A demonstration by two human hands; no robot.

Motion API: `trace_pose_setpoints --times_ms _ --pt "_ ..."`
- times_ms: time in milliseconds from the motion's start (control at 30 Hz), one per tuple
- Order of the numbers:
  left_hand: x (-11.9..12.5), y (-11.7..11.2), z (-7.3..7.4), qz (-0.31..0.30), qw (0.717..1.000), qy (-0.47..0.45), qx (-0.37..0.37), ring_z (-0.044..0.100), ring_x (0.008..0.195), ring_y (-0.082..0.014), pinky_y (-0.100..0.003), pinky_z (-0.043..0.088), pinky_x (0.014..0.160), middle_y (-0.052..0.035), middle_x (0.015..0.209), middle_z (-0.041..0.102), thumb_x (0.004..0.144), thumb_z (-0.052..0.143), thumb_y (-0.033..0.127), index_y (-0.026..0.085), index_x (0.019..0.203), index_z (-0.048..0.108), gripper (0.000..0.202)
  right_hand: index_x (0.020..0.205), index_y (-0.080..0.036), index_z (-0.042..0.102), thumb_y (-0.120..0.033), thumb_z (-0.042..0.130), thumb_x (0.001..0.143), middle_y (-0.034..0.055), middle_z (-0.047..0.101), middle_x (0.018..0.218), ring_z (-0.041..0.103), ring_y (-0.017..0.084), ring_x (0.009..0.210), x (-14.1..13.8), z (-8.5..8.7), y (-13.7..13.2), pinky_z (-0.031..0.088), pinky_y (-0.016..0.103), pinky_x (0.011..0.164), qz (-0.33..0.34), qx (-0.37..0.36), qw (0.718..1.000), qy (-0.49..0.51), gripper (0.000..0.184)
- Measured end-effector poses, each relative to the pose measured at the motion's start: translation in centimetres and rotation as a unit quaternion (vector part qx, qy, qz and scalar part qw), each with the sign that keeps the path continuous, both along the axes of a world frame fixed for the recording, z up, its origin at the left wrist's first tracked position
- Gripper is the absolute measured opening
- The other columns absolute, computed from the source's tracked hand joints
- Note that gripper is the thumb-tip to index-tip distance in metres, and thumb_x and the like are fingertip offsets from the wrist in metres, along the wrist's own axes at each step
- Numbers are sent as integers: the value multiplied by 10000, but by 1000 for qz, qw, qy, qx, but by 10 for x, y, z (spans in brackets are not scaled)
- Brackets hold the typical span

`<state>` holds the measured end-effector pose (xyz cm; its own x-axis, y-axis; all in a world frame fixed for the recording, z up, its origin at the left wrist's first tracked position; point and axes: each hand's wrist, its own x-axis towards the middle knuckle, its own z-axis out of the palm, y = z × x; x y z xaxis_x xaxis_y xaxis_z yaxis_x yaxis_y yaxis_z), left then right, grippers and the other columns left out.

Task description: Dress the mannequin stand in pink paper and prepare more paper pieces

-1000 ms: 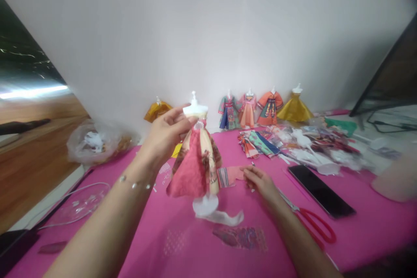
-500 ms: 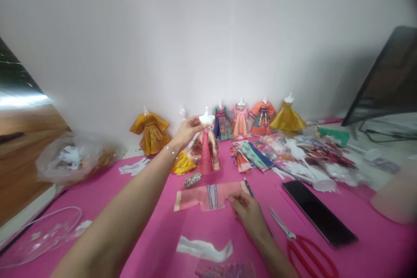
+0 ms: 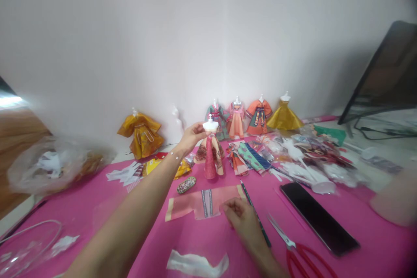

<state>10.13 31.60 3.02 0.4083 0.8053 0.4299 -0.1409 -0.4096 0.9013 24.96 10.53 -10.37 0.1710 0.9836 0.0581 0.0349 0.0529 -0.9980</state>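
My left hand point(image 3: 192, 135) reaches forward, its fingers closed on the white shoulder of a small dress form point(image 3: 210, 126). That form is upright and wears a red skirt point(image 3: 211, 163) with patterned beige and brown side panels. Flat on the pink mat lies a small pink doll jacket point(image 3: 187, 205), with cream cuffs and a pale, dark-edged front band. My right hand point(image 3: 240, 213) rests at the jacket's right sleeve, fingers curled in; whatever they pinch, if anything, is hidden. A dark pencil point(image 3: 256, 213) lies just beside that hand.
Dressed forms, including a yellow robe point(image 3: 140, 134) and a gold gown point(image 3: 284, 116), stand along the wall. Red-handled scissors point(image 3: 293, 245), a black phone point(image 3: 319, 217) and a fabric pile point(image 3: 312, 152) lie right. A speckled oval case point(image 3: 186, 185) and white strip point(image 3: 198, 265) lie nearer.
The dress form in my left hand has shifted slightly right against the dresses behind it. My right hand stays by the jacket's sleeve. The whole view has shifted a little.
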Motion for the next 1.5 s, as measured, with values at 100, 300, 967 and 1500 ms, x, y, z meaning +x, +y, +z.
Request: trace_pose_setpoints --times_ms 100,300,967,1500 --pt "-3 1 -1 -5 1000 -2 0 664 1012 -229 -468 541 894 -72 1152 677 895 659 265 161 1135 633 262 678 -183 631 -406 631 779 -23 552 562 478 139 502 0 -1 0 361 262 507 1 2 1000 -3 245" --pt "-9 0 -1 2 1000 -3 -8 658 1027 -236 -472 540 896 -75 1172 669 894 661 259 168 1178 619 301 683 -185 637 -405 643 781 -17 574 570 504 148 519 0 0 -1 378 265 516 4 0 1000 -5 241" --pt "-15 8 -8 37 999 -16 -33 668 990 -224 -466 530 896 -74 1134 687 921 615 365 169 1156 631 306 695 -187 632 -370 624 785 -15 583 581 538 156 542 1 2 -2 389 260 525 -1 -6 1000 -11 204" --pt "-12 0 -4 32 999 -11 -36 671 953 -215 -448 540 864 -69 1090 689 924 607 379 155 1090 645 281 676 -181 631 -371 621 750 -16 574 564 497 139 509 3 5 1 359 248 490 2 -14 1000 -14 204"
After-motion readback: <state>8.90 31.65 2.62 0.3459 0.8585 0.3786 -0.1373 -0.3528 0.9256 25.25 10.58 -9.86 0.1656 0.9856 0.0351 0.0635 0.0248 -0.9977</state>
